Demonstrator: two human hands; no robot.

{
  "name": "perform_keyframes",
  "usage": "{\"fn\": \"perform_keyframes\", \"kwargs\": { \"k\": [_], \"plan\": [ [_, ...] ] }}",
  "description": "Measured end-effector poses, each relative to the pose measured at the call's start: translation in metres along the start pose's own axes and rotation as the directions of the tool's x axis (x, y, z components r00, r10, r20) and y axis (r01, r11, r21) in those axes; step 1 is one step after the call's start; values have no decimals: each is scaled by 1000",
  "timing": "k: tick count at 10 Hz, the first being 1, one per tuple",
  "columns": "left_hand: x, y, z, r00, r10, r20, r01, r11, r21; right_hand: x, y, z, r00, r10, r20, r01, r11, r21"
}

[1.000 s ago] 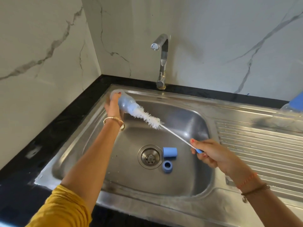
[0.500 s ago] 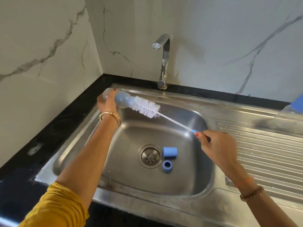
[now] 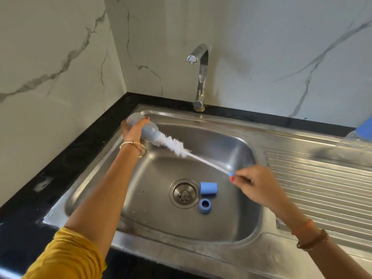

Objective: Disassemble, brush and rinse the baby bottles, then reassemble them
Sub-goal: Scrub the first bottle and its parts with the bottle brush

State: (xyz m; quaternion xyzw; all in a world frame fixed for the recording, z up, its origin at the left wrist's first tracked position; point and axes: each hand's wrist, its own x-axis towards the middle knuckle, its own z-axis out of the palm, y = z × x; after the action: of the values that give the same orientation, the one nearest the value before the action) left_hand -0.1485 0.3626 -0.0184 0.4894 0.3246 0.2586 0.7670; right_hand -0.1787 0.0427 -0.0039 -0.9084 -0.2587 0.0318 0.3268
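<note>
A: Where is the baby bottle (image 3: 145, 129)?

B: Over the far left corner of the sink (image 3: 211, 125), lying tilted with its open mouth turned toward the basin. The left hand (image 3: 134, 131) has its fingers curled round the bottle's body.

A: And the brush?

B: The bottle brush (image 3: 177, 144) has its white bristle head just at the bottle's mouth, most of the bristles showing outside it. Its thin white stem slants down toward the right side of the basin, where the right hand (image 3: 255, 183) pinches the blue handle end between thumb and fingertips.

A: Anything down in the basin?

B: Two blue parts lie just right of the drain (image 3: 183, 194). A blue cap (image 3: 208, 188) lies on its side, nearly touching the drain's rim. A blue ring (image 3: 205, 205) sits just in front of it, hole facing up.

A: Elsewhere?

B: A chrome tap (image 3: 200, 77) stands at the sink's back edge, no water running. At the far right, on the ribbed draining board (image 3: 314, 178), a second clear bottle (image 3: 360, 137) with a blue top is partly cut off by the frame. The black surface (image 3: 60, 170) borders the sink on the left.
</note>
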Motion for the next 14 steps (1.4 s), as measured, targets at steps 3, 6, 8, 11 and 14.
{"fn": "perform_keyframes", "kwargs": {
  "k": [3,6,8,11,14],
  "plan": [
    [-3,-7,11,991,-7,-137,15,998,62,-1,8,9,947,-158,-281,-25,832,-554],
    [-5,-5,16,999,2,-36,-4,998,-55,1,12,13,885,363,290,-459,780,425],
    [-3,1,17,999,11,-39,-7,996,92,-7,6,19,955,-192,-227,94,919,-383],
    [-2,5,18,992,122,-41,-119,991,59,-1,3,12,989,144,13,-140,977,-159],
    [3,-6,9,998,58,-29,-58,998,-16,-2,5,9,856,398,329,-513,732,449]
  ]
}}
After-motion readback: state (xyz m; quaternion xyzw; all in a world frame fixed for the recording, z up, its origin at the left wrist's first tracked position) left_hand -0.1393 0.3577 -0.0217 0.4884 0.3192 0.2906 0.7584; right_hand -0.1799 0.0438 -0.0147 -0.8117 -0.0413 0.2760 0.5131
